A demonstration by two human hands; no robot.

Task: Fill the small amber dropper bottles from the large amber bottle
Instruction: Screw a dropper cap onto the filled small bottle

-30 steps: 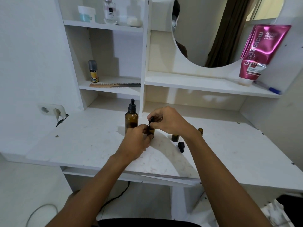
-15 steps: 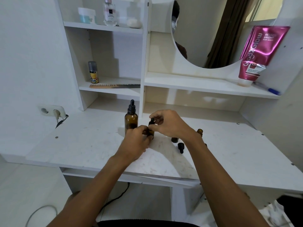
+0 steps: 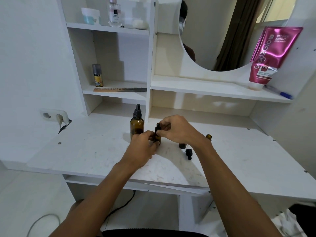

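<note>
Holding a small amber dropper bottle (image 3: 158, 139) upright on the white bench (image 3: 95, 151), I have my left hand (image 3: 142, 147) wrapped around its lower body, fingers closed on the glass. My right hand (image 3: 177, 130) is closed over the top, thumb and forefinger pinching the black dropper cap (image 3: 157, 128) that sits on the bottle's neck. Whether the cap is screwed tight or loose I cannot tell.

Just behind and to the left of my left hand stands the large amber bottle (image 3: 137, 126), upright, with its own black dropper top on, close to the divider of the shelf unit.

To the right of my right wrist, a second small amber bottle (image 3: 182, 145) stands on the bench, mostly hidden by my wrist. Another small bottle's open neck (image 3: 208, 136) shows just past the wrist. A loose black dropper cap (image 3: 188, 153) lies on its side on the bench just in front of them.

On the shelves behind are a comb (image 3: 119, 89), a small spray can (image 3: 97, 75) and a pink tube (image 3: 271, 55) leaning beside the round mirror (image 3: 230, 31).
</note>
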